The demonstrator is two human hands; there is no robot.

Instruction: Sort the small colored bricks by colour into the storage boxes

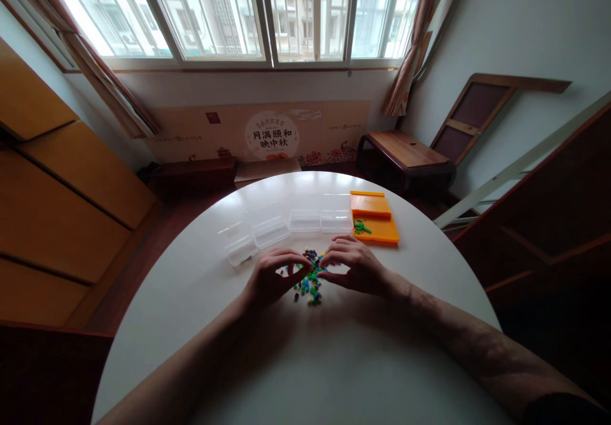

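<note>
A small heap of tiny coloured pieces (310, 282), green, blue, red and dark, lies on the round white table (305, 361). My left hand (273, 277) rests at the heap's left edge with its fingers curled and pinched together over the pieces. My right hand (356, 264) sits at the heap's right edge, fingers bent down onto the pieces. What either pinch holds is too small to make out. An open orange box (375, 218) behind my right hand has a few green pieces (361, 226) in it.
Three clear plastic boxes stand in a row behind the heap: one at the left (240, 245), one in the middle (270, 229), one nearer the orange box (321, 220). A low wooden bench (405, 151) and a wooden cabinet (57, 209) flank the table.
</note>
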